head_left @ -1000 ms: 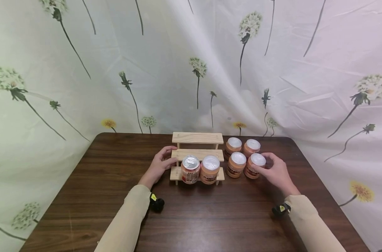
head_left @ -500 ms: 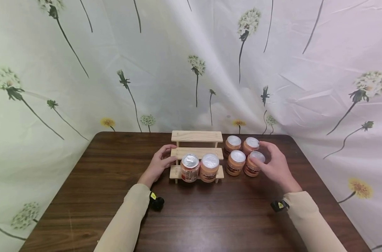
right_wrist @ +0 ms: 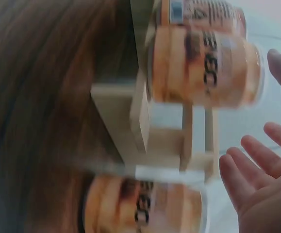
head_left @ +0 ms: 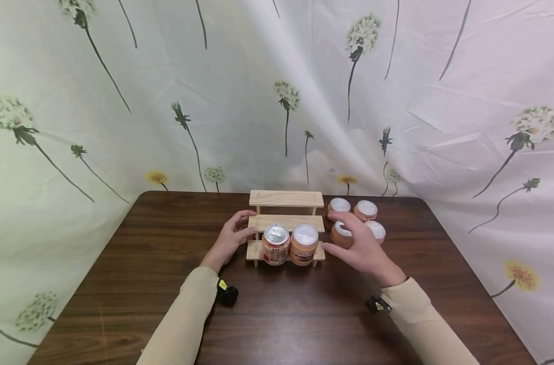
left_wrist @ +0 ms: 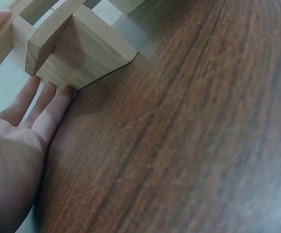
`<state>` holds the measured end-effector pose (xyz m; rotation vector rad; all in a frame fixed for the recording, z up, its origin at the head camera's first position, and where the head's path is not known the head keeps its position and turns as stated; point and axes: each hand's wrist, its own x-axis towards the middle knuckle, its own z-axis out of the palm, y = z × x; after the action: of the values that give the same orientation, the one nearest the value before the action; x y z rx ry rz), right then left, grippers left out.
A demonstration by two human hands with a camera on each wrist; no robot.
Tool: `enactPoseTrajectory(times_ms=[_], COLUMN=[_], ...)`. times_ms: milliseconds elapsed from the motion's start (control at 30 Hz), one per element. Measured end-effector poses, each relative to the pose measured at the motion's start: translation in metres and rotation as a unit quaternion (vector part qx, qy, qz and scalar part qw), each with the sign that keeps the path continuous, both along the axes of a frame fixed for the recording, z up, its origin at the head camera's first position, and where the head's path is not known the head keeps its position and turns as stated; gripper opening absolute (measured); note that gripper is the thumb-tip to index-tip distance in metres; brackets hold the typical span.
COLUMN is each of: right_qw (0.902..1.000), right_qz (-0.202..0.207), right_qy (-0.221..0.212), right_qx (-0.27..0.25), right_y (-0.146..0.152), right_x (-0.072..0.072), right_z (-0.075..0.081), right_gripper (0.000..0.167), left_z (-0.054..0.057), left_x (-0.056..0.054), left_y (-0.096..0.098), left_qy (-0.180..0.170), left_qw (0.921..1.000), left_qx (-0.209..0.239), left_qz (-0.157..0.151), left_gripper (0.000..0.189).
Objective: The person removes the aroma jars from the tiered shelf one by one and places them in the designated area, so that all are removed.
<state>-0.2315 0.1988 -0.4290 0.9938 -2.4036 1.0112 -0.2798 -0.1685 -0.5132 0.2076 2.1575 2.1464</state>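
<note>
A three-step wooden display stand is near the table's far edge. Two orange jars with silvery lids rest on its lowest step: the left jar shows its back label, the right jar its front. My left hand grips the stand's left end at the middle step; in the left wrist view several fingers touch its side panel. My right hand holds nothing, fingers spread, just right of the stand and partly in front of a loose orange jar. The right wrist view is blurred.
Several orange jars stand close together on the table right of the stand, among them a back left jar, a back right jar and a front right jar. A dandelion-print curtain hangs behind the dark wood table.
My right hand has left the front right loose jar and moved left toward the stand, its fingers spread. My left hand has stayed on the stand. The jars look unmoved.
</note>
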Motion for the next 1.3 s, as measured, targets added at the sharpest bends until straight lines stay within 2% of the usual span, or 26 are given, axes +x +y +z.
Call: enactPoseTrajectory(times_ms=[133,267,333,500,733,1300], right_qw=[0.9962,0.9871,0.9847,0.9837,0.9768,0.9746], right_qz=[0.058,0.073,0.069,0.046,0.02,0.014], right_qy=[-0.063,-0.137,-0.154,-0.165,-0.202,-0.199], right_qx=[-0.018,-0.04,-0.044,-0.056,-0.069,-0.102], right_y=[-0.02,-0.035,-0.04,-0.046,-0.048,-0.053], right_x=[0.003,0.005,0.005,0.005,0.005,0.005], right_z=[-0.006,-0.012,-0.016,-0.022,-0.027,-0.026], right_gripper=[0.071,0.075,0.077,0.076,0.063,0.056], left_z=[0.0,-0.001,-0.001,0.0,0.001,0.001], left_x=[0.0,0.002,0.004,0.006,0.005,0.004], left_y=[0.0,0.0,0.0,0.0,0.0,-0.002], left_qy=[0.003,0.002,0.001,0.002,0.0,0.006], left_qw=[1.0,1.0,1.0,1.0,1.0,0.9999], left_qx=[0.008,0.006,0.003,0.0,0.004,0.007], left_qz=[-0.001,-0.001,-0.002,-0.006,-0.008,-0.007], left_gripper=[0.046,0.046,0.046,0.047,0.047,0.047])
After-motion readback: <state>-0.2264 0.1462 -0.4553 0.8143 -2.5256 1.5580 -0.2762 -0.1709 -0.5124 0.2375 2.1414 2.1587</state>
